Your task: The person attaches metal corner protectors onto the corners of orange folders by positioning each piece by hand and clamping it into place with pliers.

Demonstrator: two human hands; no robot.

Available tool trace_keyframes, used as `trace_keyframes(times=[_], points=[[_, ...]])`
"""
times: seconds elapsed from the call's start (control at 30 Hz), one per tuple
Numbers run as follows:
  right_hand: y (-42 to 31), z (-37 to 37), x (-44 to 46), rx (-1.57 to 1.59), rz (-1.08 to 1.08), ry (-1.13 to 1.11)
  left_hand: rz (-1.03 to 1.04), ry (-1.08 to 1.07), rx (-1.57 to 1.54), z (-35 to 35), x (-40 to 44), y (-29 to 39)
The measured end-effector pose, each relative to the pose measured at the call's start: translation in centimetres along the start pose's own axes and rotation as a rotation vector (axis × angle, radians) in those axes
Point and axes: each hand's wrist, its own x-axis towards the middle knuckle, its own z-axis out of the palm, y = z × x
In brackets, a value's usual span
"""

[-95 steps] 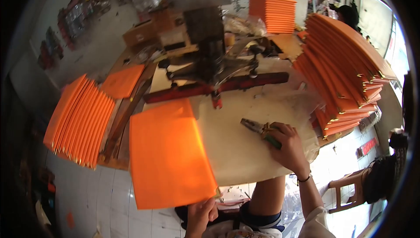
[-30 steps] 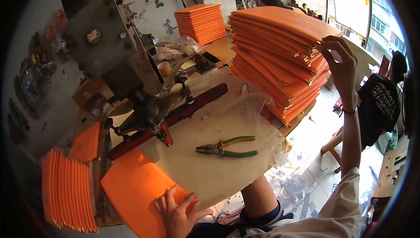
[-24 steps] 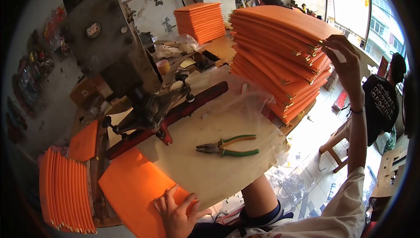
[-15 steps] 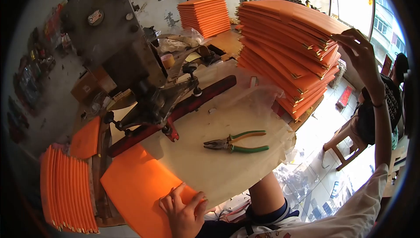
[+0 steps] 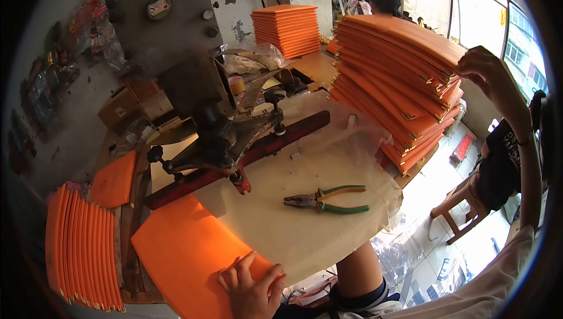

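Observation:
One flat orange folder [image 5: 182, 248] lies on the near side of the machine table, its far corner by the red bar [image 5: 281, 141] of the press. My left hand [image 5: 252, 287] rests on the folder's right edge with bent fingers, holding it. At the upper right, my right hand [image 5: 489, 75] has its fingers pinched at the top corner of a tall, leaning stack of orange folders [image 5: 393, 78]; metal corners show along the stack's edge. Between the hands, pliers [image 5: 328, 200] with green and yellow handles lie on the table covering [image 5: 264, 219].
The dark press head [image 5: 170, 20] rises at the upper left. Another orange pile [image 5: 285, 29] stands at the back, and a row of folders [image 5: 82, 248] stands on edge at the left. A seated person [image 5: 498, 163] is on a stool at the right.
The whole view has shifted slightly, mostly down. My right hand stays at the stack's corner with its fingers drawn closer together. My left hand remains on the flat folder.

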Motion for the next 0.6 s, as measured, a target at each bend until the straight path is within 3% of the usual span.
trace_keyframes(times=[0.33, 0.5, 0.53, 0.57, 0.6], points=[[0.5, 0.4, -1.1, -0.142, 0.073, -0.06, -0.013, 0.002, -0.113, -0.2, -0.5, -0.1], [-6.7, 0.7, 0.2, -0.36, 0.05, 0.109, -0.005, 0.009, -0.098, 0.3, -0.3, -0.3], [-8.2, 1.5, -0.1, -0.234, 0.098, 0.067, -0.006, 0.011, -0.1, 0.3, -0.3, -0.3], [-9.4, 2.4, -0.1, -0.1, 0.052, -0.004, -0.007, 0.012, -0.101, 0.3, -0.3, -0.3], [-11.2, 3.0, 0.1, -0.158, -0.144, -0.074, -0.007, 0.011, -0.101, 0.3, -0.3, -0.3]])
